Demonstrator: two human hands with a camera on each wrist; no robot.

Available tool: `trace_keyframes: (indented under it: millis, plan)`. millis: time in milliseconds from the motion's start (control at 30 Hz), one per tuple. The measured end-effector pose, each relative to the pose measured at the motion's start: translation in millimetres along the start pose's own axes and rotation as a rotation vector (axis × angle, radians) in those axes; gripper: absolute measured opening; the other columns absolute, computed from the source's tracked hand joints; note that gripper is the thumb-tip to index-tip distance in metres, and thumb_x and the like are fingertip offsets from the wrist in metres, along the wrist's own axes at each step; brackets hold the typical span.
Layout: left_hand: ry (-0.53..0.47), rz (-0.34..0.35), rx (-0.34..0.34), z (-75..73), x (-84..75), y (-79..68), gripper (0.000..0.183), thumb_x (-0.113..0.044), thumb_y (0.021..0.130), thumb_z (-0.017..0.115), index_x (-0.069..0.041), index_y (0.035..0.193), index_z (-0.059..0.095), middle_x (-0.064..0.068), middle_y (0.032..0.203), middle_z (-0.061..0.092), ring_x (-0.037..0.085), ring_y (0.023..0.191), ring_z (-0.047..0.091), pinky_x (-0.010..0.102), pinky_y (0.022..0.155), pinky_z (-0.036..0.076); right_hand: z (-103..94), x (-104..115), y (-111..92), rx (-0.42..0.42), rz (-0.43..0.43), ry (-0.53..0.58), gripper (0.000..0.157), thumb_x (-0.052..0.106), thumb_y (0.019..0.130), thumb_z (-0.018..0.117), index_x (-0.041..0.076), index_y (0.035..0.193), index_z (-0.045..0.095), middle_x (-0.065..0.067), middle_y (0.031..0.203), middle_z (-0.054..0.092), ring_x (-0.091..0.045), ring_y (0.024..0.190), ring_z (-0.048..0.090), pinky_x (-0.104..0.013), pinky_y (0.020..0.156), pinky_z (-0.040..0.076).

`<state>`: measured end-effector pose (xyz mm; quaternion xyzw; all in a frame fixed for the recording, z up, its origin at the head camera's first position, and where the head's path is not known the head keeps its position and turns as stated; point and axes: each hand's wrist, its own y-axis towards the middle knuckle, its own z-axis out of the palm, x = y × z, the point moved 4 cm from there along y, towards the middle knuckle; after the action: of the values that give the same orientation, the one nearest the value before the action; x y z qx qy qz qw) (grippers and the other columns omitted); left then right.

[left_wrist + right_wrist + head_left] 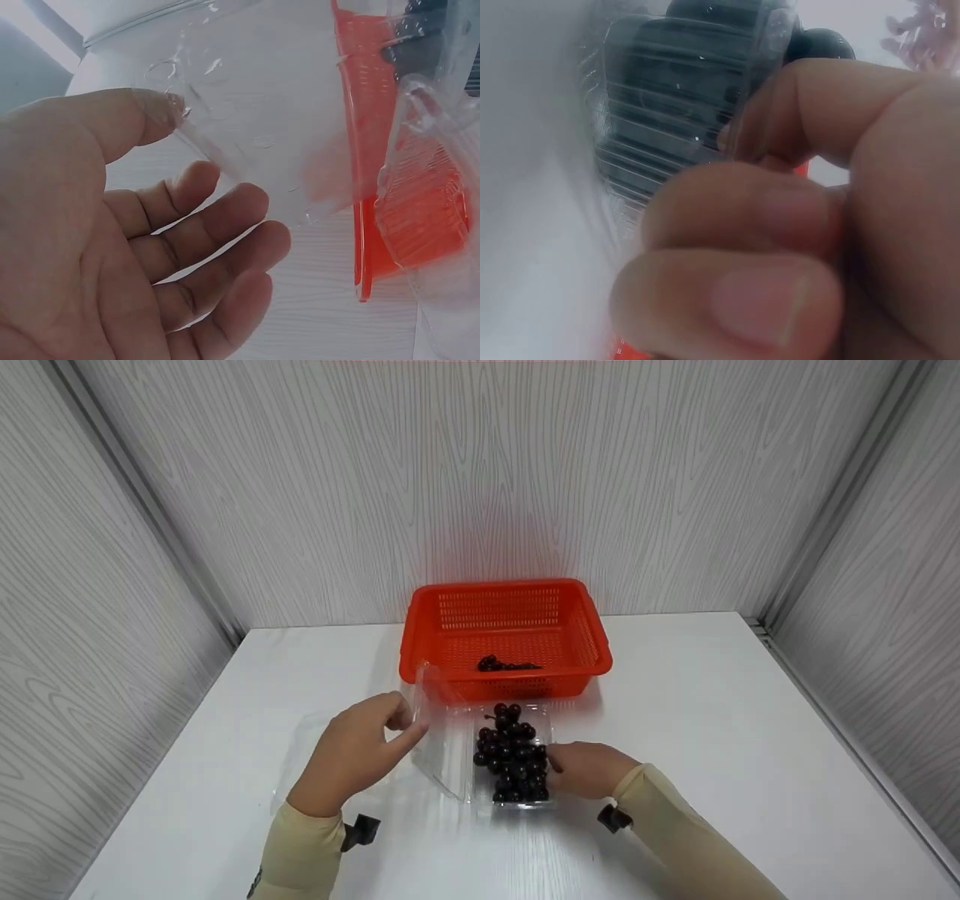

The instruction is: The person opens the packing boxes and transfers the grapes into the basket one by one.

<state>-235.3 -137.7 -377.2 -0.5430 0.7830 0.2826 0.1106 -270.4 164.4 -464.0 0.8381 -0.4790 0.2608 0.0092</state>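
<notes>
A clear plastic clamshell box lies on the table with its lid raised on the left side. Inside it is a bunch of dark grapes. My left hand is at the lid; the thumb touches its edge in the left wrist view, while the other fingers are spread and loosely bent. At the box's right wall, my right hand pinches the rim. The right wrist view has its curled fingers close up, with dark grapes behind the ribbed clear wall.
Just behind the box stands a red plastic basket with a few more dark grapes in it. Another clear plastic piece lies on the white table near the left hand. Wood-grain panels rise at the back and both sides.
</notes>
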Motion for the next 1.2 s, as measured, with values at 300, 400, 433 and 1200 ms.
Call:
trace_keyframes:
  millis: [300,400,433,1200]
  plan:
    - [0.023,-0.061,0.106,-5.0,19.6,-0.4,0.024,-0.034,0.097,0.071,-0.020,0.085,0.057,-0.006,0.080,0.058,0.015,0.077,0.054,0.036,0.072,0.047,0.9,-1,3,-0.003,-0.027,0.043,0.013,0.031,0.099,0.058,0.023,0.099,0.068,0.006,0.080,0.060,-0.017,0.076,0.053,-0.042,0.077,0.045]
    - [0.039,-0.097,0.154,-6.3,27.2,-1.8,0.023,-0.034,0.097,0.071,-0.019,0.086,0.058,-0.005,0.079,0.058,0.015,0.074,0.052,0.035,0.070,0.045,0.9,-3,3,0.011,-0.032,0.052,0.014,0.029,0.101,0.056,0.022,0.098,0.068,0.007,0.078,0.058,-0.015,0.075,0.052,-0.040,0.077,0.045]
    - [0.047,-0.111,0.173,-6.6,29.5,-2.6,0.023,-0.034,0.097,0.071,-0.019,0.086,0.058,-0.004,0.078,0.057,0.015,0.073,0.051,0.035,0.069,0.045,0.6,-3,2,0.018,-0.032,0.055,0.015,0.027,0.102,0.054,0.021,0.097,0.067,0.006,0.077,0.057,-0.015,0.074,0.052,-0.040,0.076,0.044]
    - [0.173,-0.137,0.140,-1.3,-6.5,-1.8,0.042,-0.039,0.094,0.072,-0.008,0.123,0.067,0.009,0.110,0.072,0.028,0.097,0.068,0.049,0.082,0.056,-33.0,-1,-7,-0.241,-0.144,0.021,0.014,0.022,0.100,0.062,0.019,0.087,0.058,0.010,0.073,0.052,-0.009,0.068,0.048,-0.030,0.063,0.043]
